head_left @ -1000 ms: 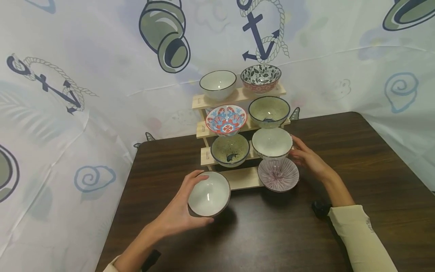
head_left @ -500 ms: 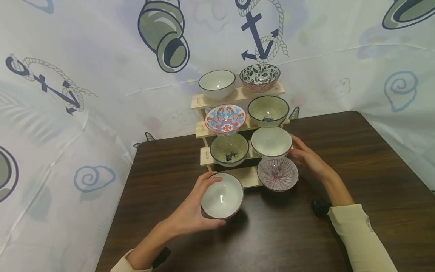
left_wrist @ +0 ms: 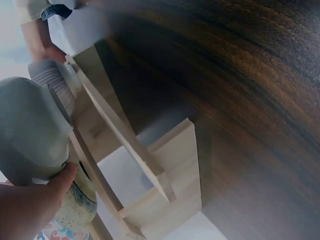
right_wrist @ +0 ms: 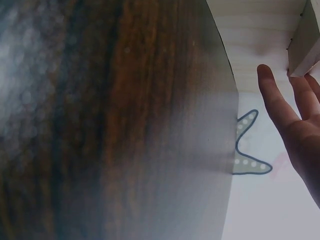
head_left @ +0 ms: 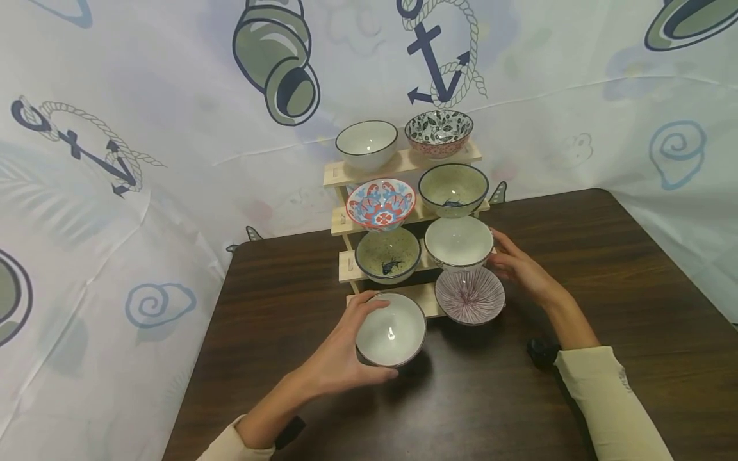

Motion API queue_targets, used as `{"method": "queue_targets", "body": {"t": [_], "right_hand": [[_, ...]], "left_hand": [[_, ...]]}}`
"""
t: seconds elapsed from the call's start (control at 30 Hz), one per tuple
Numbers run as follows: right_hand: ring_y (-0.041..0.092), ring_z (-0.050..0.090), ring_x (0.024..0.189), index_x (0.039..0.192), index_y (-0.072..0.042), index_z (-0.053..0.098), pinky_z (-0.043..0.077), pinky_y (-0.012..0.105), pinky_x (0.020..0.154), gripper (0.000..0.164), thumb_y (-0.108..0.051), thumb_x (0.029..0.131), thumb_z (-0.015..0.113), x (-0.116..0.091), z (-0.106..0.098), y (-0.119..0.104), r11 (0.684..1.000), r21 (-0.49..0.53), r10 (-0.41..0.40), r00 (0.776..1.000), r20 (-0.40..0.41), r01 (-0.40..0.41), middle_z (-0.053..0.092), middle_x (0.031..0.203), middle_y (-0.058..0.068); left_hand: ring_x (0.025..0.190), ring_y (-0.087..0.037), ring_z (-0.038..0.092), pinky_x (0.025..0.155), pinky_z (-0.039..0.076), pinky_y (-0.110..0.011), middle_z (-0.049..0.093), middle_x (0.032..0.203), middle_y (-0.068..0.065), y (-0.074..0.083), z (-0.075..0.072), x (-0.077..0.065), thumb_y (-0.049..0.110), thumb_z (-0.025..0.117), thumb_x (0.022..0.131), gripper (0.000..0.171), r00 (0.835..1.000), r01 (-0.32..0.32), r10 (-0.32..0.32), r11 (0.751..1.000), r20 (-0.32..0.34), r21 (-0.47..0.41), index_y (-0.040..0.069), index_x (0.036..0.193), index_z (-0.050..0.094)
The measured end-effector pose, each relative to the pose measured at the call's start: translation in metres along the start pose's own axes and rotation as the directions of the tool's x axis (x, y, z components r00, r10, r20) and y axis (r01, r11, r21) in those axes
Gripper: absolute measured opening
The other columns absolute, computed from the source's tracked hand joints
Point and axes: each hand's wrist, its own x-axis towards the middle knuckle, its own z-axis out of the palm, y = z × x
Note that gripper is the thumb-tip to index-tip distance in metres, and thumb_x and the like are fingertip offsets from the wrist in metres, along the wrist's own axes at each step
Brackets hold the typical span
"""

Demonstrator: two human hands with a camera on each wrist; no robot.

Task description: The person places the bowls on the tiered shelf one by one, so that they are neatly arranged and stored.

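Note:
My left hand [head_left: 340, 358] grips a white bowl [head_left: 392, 330] with a thin dark rim, thumb at the near side and fingers at the far side. The bowl is just in front of the left part of the lowest tier of a stepped wooden stand [head_left: 425, 298], overlapping it in the head view. In the left wrist view, the bowl's pale outside [left_wrist: 30, 130] shows beside the thumb. My right hand [head_left: 527, 272] is at the stand's right side; its extended fingers touch the end of the wood in the right wrist view. A purple-streaked bowl [head_left: 469, 298] sits on the lowest tier's right.
Higher tiers hold a speckled green bowl [head_left: 388, 253], a white bowl [head_left: 459, 240], a red-and-blue patterned bowl [head_left: 380, 202], an olive bowl [head_left: 453, 186], another white bowl [head_left: 366, 144] and a leaf-patterned bowl [head_left: 439, 131]. The dark wooden table [head_left: 484, 390] meets a printed cloth [head_left: 190, 121] behind.
My left hand has carried the white bowl rightward, from left of the stand's lowest tier to in front of it. My right hand has stayed at the stand's right side.

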Motion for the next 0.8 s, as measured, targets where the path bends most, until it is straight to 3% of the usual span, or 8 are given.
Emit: {"method": "queue_targets", "body": {"t": [0.27,0.47,0.8], "right_hand": [[0.051,0.019,0.155,0.168,-0.025,0.006,0.022,0.070,0.121,0.066,-0.031,0.111,0.039,0.000,0.000,0.000,1.000,-0.004,-0.001,1.000,-0.001,0.001,0.011,0.172,0.022],[0.052,0.018,0.155,0.168,-0.022,0.005,0.021,0.072,0.121,0.067,-0.030,0.111,0.040,0.000,0.000,0.000,1.000,0.001,0.000,1.000,0.001,0.000,0.009,0.172,0.021],[0.051,0.020,0.155,0.168,-0.023,0.007,0.020,0.072,0.122,0.066,-0.029,0.111,0.041,0.001,0.001,-0.001,1.000,0.003,-0.002,1.000,-0.005,0.002,0.011,0.172,0.020]], "left_hand": [[0.139,-0.024,0.046,0.103,0.051,-0.044,0.034,0.161,-0.006,-0.006,0.008,0.009,0.039,0.096,0.067,0.095,1.000,-0.006,0.007,1.000,-0.025,0.020,0.031,0.148,0.046],[0.137,-0.024,0.048,0.102,0.053,-0.046,0.037,0.158,-0.004,-0.010,0.014,0.014,0.037,0.096,0.066,0.097,0.998,0.006,-0.004,0.999,-0.056,0.036,0.029,0.148,0.045],[0.147,-0.027,0.042,0.109,0.049,-0.051,0.034,0.163,-0.007,-0.020,0.020,0.023,0.038,0.095,0.067,0.094,0.996,0.042,-0.039,0.998,-0.076,0.044,0.024,0.147,0.047]]}}
